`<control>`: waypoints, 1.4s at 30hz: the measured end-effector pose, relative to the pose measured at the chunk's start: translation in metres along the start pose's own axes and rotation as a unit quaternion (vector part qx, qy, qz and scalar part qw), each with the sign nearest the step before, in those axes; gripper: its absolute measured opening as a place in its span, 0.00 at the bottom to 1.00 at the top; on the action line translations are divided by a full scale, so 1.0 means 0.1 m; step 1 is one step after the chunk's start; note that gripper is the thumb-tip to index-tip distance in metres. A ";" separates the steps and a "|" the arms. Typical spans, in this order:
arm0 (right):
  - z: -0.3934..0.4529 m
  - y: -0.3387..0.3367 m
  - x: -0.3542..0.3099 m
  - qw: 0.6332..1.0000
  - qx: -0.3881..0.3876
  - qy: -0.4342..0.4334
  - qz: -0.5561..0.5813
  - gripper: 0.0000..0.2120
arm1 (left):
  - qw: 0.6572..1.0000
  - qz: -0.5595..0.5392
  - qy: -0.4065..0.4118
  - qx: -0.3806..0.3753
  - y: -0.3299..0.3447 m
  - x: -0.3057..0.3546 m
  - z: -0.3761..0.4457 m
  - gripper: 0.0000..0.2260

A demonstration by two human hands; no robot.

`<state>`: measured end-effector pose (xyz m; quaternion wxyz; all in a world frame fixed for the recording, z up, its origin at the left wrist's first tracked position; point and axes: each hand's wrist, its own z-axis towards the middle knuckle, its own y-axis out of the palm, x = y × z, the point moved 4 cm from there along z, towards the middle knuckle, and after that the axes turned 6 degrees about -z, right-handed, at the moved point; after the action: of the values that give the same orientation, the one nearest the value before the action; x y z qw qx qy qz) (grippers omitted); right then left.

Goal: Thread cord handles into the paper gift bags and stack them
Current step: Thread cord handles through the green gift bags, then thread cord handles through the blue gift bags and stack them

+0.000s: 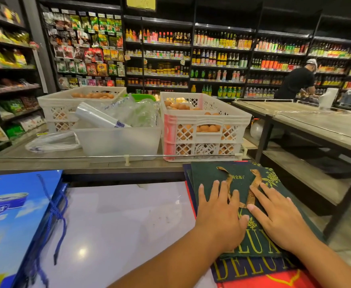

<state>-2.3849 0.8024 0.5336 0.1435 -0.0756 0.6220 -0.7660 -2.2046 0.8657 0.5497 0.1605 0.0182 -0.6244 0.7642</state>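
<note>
Both hands flat, fingers straight, gripping nothing: left hand [219, 213] and right hand [278, 220] press top green gift bag [228, 173] w/ gold cord handle [251, 192] on offset stack at counter [128, 221] edge; risk: stack slides off or cord gets creased.

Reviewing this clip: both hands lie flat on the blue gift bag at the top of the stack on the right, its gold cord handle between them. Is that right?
Not quite. The head view shows the bag under the left hand and right hand is a dark green gift bag, not blue. The blue gift bags lie apart on the left. The rest holds: both hands flat, the gold cord handle between them.
</note>
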 end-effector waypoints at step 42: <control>-0.77 -0.47 -2.88 0.954 0.030 -0.227 0.195 0.31 | 0.917 -0.040 -0.301 0.260 -1.56 -2.70 -2.87 0.13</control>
<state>-2.1401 0.9730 0.5809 0.4296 -0.1201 0.5523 -0.7043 -1.8571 1.1074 0.5729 -0.0152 0.3131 -0.4213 0.8511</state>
